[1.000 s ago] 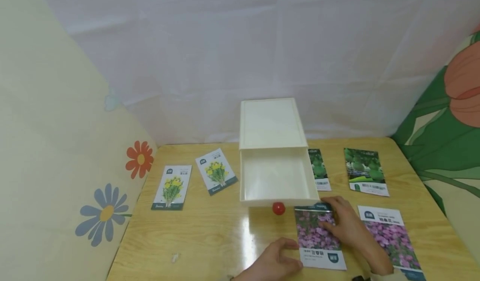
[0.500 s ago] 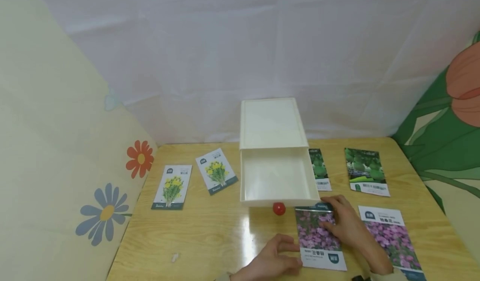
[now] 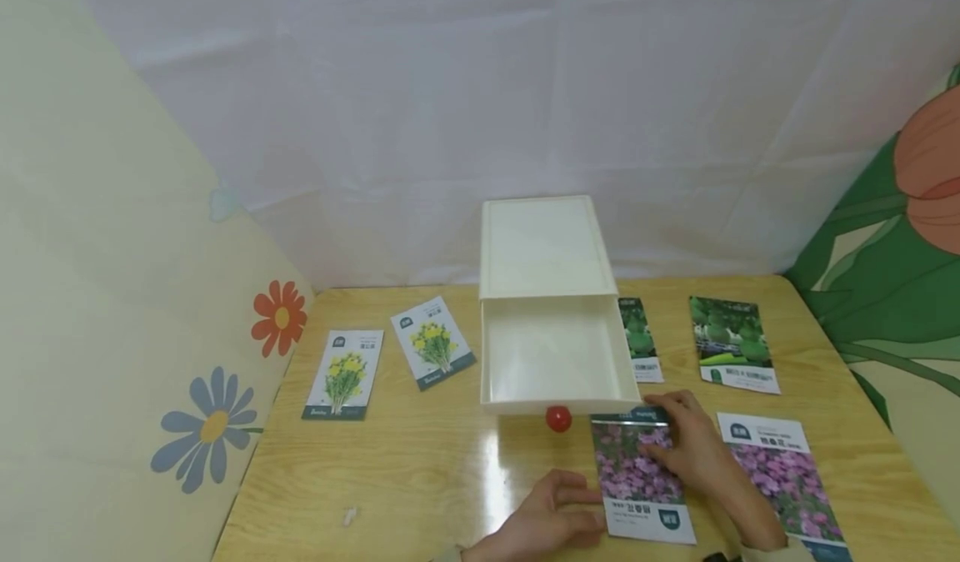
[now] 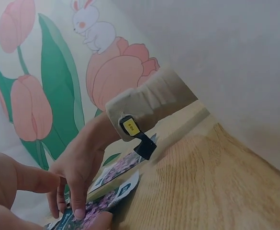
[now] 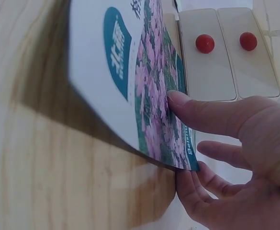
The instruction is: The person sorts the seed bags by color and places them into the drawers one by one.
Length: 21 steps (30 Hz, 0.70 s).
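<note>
A seed packet with purple-pink flowers [image 3: 637, 470] lies in front of a white drawer box [image 3: 547, 249]. My right hand [image 3: 697, 445] holds the packet near its far right corner. In the right wrist view its thumb [image 5: 202, 112] lies on the printed face and the other fingers are at the edge. My left hand [image 3: 543, 516] is at the packet's left edge with its fingers loosely bent, fingertips touching or almost touching it. The box's drawer [image 3: 558, 349] is pulled out, and a red knob [image 3: 558, 418] shows at its front.
Another purple-flower packet [image 3: 780, 479] lies right of my right hand. Two green-fruit packets, one at far right [image 3: 733, 341] and one partly behind the drawer [image 3: 637, 337], lie farther back. Two yellow-flower packets, the outer [image 3: 345, 374] and inner [image 3: 432, 343], lie on the left.
The held packet has shifted very slightly toward me. My right hand keeps its hold near the corner, and my left hand has barely moved at the left edge.
</note>
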{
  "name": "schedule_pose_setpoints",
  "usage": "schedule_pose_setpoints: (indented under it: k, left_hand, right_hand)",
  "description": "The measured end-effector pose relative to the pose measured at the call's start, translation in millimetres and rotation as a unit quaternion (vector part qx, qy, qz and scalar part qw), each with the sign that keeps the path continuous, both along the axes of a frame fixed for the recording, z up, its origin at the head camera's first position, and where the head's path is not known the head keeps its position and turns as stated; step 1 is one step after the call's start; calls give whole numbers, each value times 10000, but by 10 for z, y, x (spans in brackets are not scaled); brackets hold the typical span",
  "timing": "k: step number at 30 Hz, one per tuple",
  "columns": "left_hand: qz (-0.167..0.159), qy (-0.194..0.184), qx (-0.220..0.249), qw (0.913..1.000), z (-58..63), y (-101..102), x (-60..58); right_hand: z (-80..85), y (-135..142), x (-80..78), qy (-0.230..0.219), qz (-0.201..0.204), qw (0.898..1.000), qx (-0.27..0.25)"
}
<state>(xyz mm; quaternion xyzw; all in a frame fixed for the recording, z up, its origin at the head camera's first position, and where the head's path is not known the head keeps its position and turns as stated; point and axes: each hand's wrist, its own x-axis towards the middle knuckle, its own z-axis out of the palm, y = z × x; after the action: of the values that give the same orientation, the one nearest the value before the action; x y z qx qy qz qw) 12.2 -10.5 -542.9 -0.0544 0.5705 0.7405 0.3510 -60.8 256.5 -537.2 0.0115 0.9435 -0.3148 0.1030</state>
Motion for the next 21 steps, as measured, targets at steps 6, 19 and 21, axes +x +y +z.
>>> schedule_pose_setpoints:
  k: [6,19,21]
  left_hand:
    - [47,187,-64,9998,-34,11,10]
    - [-9,294,-23,9996,-43,19,27]
    - [13,293,62,9996,-51,20,30]
  right_hand:
    - [1,14,6,129,7,9999,-23]
    - [58,45,64,672,14,9968,-437]
    - [81,48,80,721,1,9962,-497]
